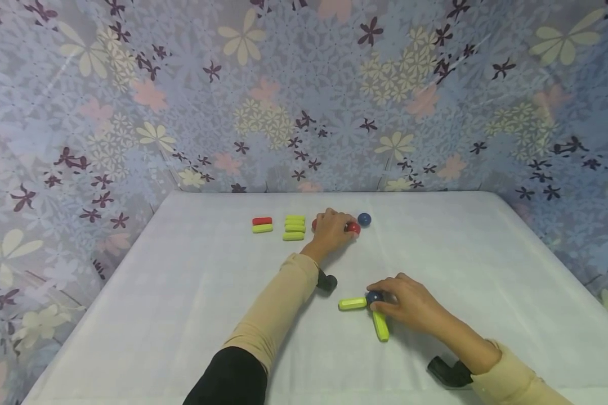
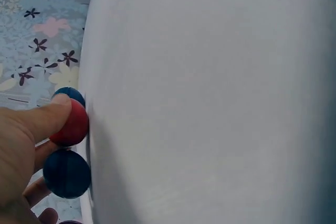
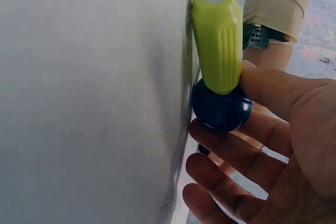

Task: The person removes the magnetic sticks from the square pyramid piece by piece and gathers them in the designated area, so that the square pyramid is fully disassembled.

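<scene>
My right hand (image 1: 407, 301) pinches a dark blue ball (image 3: 223, 106) between thumb and fingers, low over the white table. Two yellow-green rods touch that ball: one (image 1: 352, 304) points left, the other (image 1: 380, 326) toward the front edge. A silver disc shows in one rod's end in the right wrist view. Farther back, my left hand (image 1: 331, 230) holds a red ball (image 2: 73, 124), thumb against it and fingers behind. Beside that ball are a dark blue ball (image 2: 67, 174) and another blue ball (image 1: 365, 219). A second red ball (image 1: 314, 225) is partly hidden by the left hand.
Left of my left hand lie several yellow-green rods (image 1: 294, 228) in a stack of rows. Farther left, a red rod (image 1: 262, 221) lies above another yellow-green rod (image 1: 262, 228). Flowered cloth (image 1: 304, 112) hangs behind the white table (image 1: 182, 292). Dark wrist devices stick out by both sleeves.
</scene>
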Motion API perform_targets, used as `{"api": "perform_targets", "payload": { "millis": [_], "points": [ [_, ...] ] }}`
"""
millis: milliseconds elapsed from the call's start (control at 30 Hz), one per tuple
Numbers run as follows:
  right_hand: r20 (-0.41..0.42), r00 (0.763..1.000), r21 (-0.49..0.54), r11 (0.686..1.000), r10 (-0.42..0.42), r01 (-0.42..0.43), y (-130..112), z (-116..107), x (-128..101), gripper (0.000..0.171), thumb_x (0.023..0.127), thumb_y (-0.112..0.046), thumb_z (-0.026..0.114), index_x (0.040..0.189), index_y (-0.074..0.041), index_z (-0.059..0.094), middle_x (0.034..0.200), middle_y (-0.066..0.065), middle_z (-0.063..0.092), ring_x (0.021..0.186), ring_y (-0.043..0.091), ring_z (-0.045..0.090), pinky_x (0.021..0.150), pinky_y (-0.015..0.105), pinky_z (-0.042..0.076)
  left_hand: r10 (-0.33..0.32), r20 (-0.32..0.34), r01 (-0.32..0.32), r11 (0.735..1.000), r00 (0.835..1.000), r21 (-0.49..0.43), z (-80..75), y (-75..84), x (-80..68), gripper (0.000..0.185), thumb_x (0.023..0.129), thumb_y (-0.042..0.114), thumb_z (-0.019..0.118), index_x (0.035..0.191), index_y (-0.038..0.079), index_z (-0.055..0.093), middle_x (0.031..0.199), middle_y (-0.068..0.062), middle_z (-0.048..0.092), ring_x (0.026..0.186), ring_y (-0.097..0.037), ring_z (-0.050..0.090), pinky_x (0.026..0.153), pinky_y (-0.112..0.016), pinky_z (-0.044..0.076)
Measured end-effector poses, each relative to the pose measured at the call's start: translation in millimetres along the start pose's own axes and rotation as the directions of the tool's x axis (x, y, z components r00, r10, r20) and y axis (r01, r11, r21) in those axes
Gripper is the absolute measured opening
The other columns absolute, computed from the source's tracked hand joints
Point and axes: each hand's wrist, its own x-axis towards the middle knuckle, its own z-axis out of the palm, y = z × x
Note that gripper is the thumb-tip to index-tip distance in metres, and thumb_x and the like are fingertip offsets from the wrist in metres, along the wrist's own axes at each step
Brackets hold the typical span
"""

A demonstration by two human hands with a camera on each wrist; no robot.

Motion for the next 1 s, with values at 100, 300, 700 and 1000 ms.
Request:
{"api": "perform_targets", "payload": {
  "millis": [100,300,700,1000],
  "points": [
    [0.001,1.000,0.016,1.000,0.009,-0.009,-2.2,1.6,0.5,0.033,0.080,-0.031,0.072,0.109,-0.016,0.070,0.102,-0.003,0.071,0.083,0.007,0.052,0.068,0.025,0.042,0.012,-0.048,-0.013,1.000,0.999,-0.020,-6.9,-1.6,-7.7,0.043,0.087,0.042,0.063,0.127,0.028,0.058,0.129,0.004,0.060,0.124,-0.020,0.042,0.101,-0.040,0.032],
    [0.015,0.999,0.028,0.999,0.045,-0.046,-2.9,3.4,0.8,0.033,0.080,-0.031,0.071,0.109,-0.016,0.069,0.102,-0.001,0.070,0.084,0.008,0.053,0.069,0.028,0.044,0.044,-0.118,-0.069,0.974,0.992,-0.217,-25.4,-7.3,-46.4,0.034,0.091,0.035,0.060,0.121,0.021,0.063,0.122,0.003,0.064,0.119,-0.020,0.046,0.100,-0.041,0.036],
    [0.058,0.992,0.071,0.990,0.115,-0.119,3.4,0.9,-1.8,0.033,0.081,-0.032,0.070,0.111,-0.018,0.068,0.110,0.002,0.069,0.099,0.020,0.061,0.084,0.046,0.049,0.105,0.118,-0.038,0.883,0.987,-0.468,-12.0,0.6,-152.7,0.036,0.084,0.037,0.069,0.115,0.020,0.067,0.111,0.008,0.069,0.103,-0.010,0.049,0.092,-0.031,0.037],
    [0.069,0.991,0.085,0.989,0.118,-0.124,2.4,2.7,0.7,0.034,0.082,-0.033,0.070,0.112,-0.017,0.068,0.109,0.001,0.069,0.100,0.021,0.062,0.084,0.046,0.049,0.137,0.041,-0.110,0.914,0.990,-0.391,-2.4,4.5,-165.2,0.032,0.079,0.034,0.074,0.108,0.023,0.070,0.099,0.009,0.071,0.096,-0.005,0.049,0.092,-0.033,0.034]
  ]
}}
